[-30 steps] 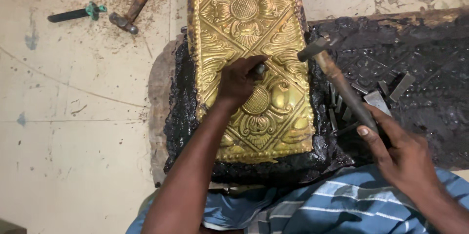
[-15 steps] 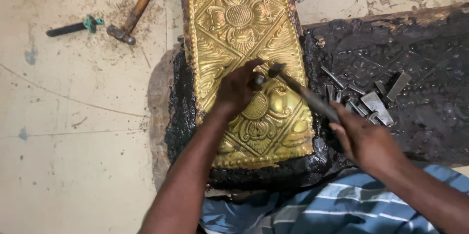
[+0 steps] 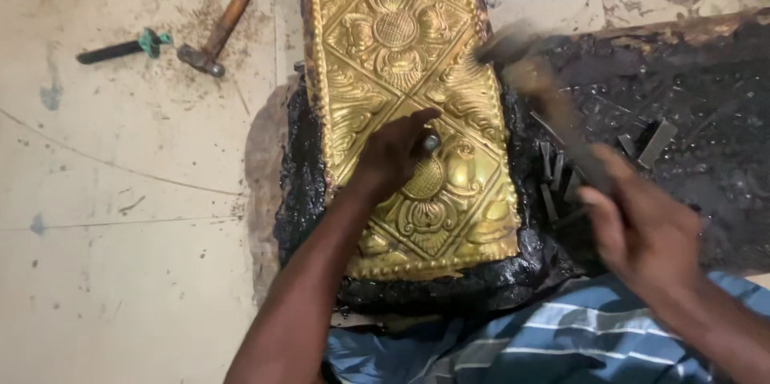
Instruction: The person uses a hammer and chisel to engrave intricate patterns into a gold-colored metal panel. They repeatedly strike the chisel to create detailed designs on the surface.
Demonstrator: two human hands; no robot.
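Observation:
A long brass sheet [image 3: 401, 47] embossed with flower patterns lies on a bed of black pitch [image 3: 301, 183]. My left hand [image 3: 393, 151] rests on the sheet's lower half, fingers closed around a small metal punch [image 3: 431, 142] held upright on the brass. My right hand [image 3: 642, 228] grips the wooden handle of a hammer [image 3: 529, 71]. The hammer is blurred and raised, its head above the sheet's right edge, away from the punch.
Several metal punches [image 3: 561, 175] lie on the black pitch slab [image 3: 706, 111] to the right. On the pale floor at upper left lie a second hammer [image 3: 220, 27] and a small dark tool with a green band [image 3: 124, 47]. My striped blue clothing [image 3: 513, 344] fills the bottom.
The hammer came down onto the punch half a second ago and has now swung back up and to the right. My left hand has stayed holding the punch on the brass.

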